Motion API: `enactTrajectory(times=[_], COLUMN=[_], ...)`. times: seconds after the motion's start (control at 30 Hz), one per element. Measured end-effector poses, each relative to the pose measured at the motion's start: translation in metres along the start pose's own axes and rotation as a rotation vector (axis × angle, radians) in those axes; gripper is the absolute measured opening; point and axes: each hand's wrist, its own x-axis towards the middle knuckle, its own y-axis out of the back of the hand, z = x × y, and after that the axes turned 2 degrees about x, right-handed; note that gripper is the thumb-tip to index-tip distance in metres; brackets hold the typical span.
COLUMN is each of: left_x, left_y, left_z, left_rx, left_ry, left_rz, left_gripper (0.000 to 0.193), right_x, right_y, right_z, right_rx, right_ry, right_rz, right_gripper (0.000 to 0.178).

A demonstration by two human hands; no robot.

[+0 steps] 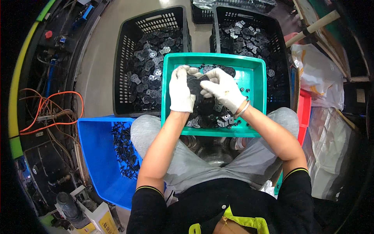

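While both your forearms reach over the green tray (214, 58), your gloved left hand (180, 91) is half curled around a bunch of dark parts (199, 97), above the left-middle of the tray, and it seems to support them. Your gloved right hand (223, 89) has its fingers bent almost together at the edge of this bunch; whether they pinch one single part, I cannot tell. More flat black pieces (206, 121) lie along the near side of the tray, and small round pieces (242, 89) are scattered toward its right side. In my judgement, you are at the step of arranging or separating the parts by fingers. The next move probably calls for a steady left hand, and for a light, exact pinch from the right one, so that nothing slips down into the tray.
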Motion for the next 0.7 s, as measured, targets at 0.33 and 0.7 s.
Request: enactTrajectory(times=[0.33, 0.7], left_x=[-0.005, -0.001], left_y=[0.007, 0.012], left_z=[0.011, 0.01], left_rx=[0.211, 0.349], left_ry=[0.048, -0.111], left_rz=[-0.232, -0.266], left_gripper=[0.025, 0.021], right_x=[0.0, -0.003], right_y=[0.009, 0.007], right_z=[-0.008, -0.008], right_rx=[0.128, -0.537], right_ry=[0.102, 0.417], right_rz=[0.138, 0.175], right_gripper=[0.026, 0.02])
